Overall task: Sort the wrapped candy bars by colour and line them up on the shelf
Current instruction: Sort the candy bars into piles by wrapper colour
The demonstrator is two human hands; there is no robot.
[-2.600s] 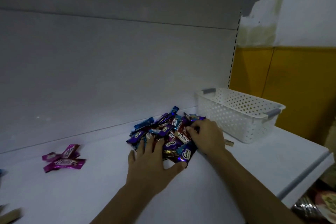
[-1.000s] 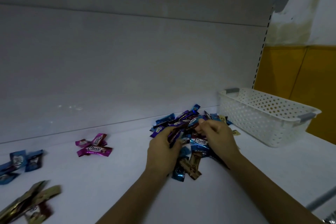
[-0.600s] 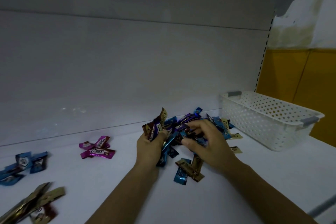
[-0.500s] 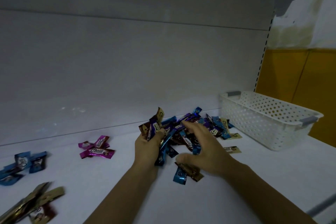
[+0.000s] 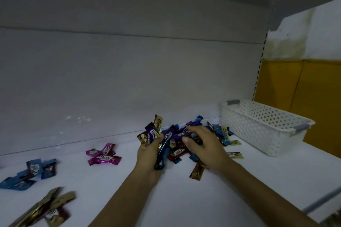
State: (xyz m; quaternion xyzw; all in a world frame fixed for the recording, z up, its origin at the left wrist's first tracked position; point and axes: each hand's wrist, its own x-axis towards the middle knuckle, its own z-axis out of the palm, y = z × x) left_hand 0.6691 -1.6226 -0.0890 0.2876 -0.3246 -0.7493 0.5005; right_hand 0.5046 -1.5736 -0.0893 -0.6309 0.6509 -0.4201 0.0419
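Several bars form a bunch [image 5: 157, 133] gripped in the left hand [image 5: 148, 159], left of the basket [image 5: 262, 125]. Its fingers are curled round the lower halves, which the palm hides. The tops fan up and away toward the back wall, a gold tip highest. One dark bar [image 5: 162, 155] in the same grip points the other way, its long axis running down past the wrist.

Between that hand and the basket lies the pile [image 5: 180, 150], a blue, purple and dark red jumble on the shelf [image 5: 184, 201]. The right hand [image 5: 207, 150] hovers over it with fingers [image 5: 195, 129] apart and loosely bent, covering much of the heap. It seems to hold nothing, though its fingertips are lost against the wrappers. A brown bar [image 5: 197, 172] pokes out from under that wrist, long axis toward the viewer. Two pale bars [image 5: 235, 155] lie flat nearer the basket, lengthwise along the shelf.

Further left of the basket, pink bars [image 5: 103, 155] lie crossed. Beyond them sit blue bars [image 5: 31, 172], dim and hard to count. Farthest from the basket, gold bars [image 5: 47, 206] slant diagonally and are cut off by the frame's lower edge. The basket's inside is out of sight behind its near wall.
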